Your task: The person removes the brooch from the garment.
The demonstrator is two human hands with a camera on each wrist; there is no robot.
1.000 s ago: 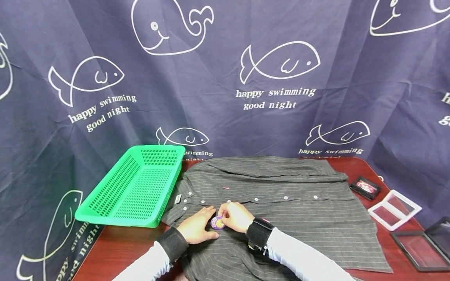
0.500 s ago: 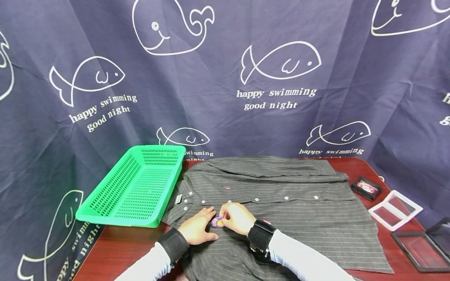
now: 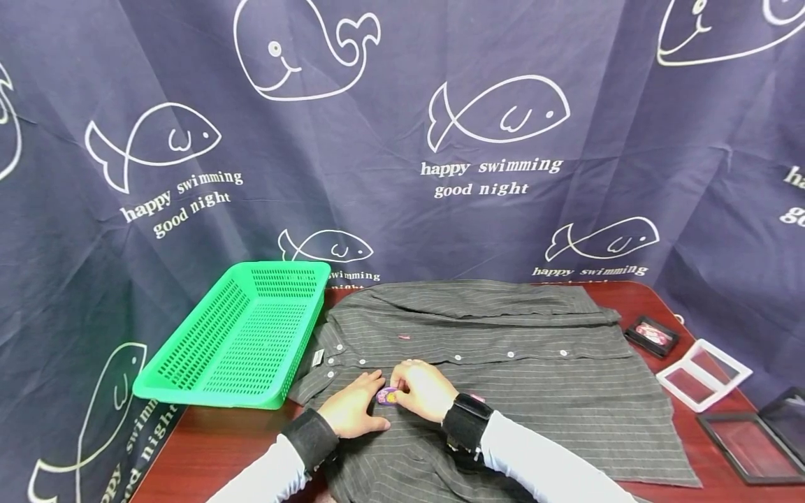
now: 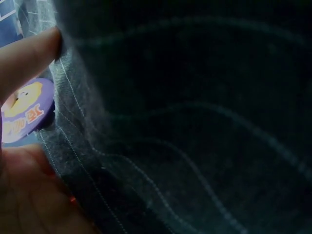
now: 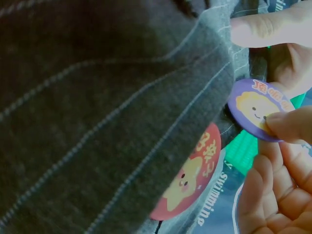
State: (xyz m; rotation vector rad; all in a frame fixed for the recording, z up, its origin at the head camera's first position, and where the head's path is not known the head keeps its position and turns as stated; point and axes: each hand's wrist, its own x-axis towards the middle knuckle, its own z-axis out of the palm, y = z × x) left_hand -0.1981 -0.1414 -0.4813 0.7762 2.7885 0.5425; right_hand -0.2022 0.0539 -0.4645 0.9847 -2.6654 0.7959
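Note:
A dark grey pinstriped shirt lies spread over the table. My right hand pinches a round purple pin badge by its edge, with the thumb over its yellow smiling face. The badge is tilted against the shirt's cloth; its back is hidden. My left hand rests on the shirt just left of the badge, its fingers and thumb spread. A red badge with a yellow star sits on the shirt near my right wrist. In the left wrist view, dark cloth fills most of the picture.
A green plastic basket stands at the left. On the right lie a black case with a red-and-white picture, a white hinged frame and a black hinged frame. A small red mark shows on the shirt's far half.
The purple badge has tipped from nearly face-up to a steeper slant in my right hand. The right hand has shifted very slightly; my left hand stays in place.

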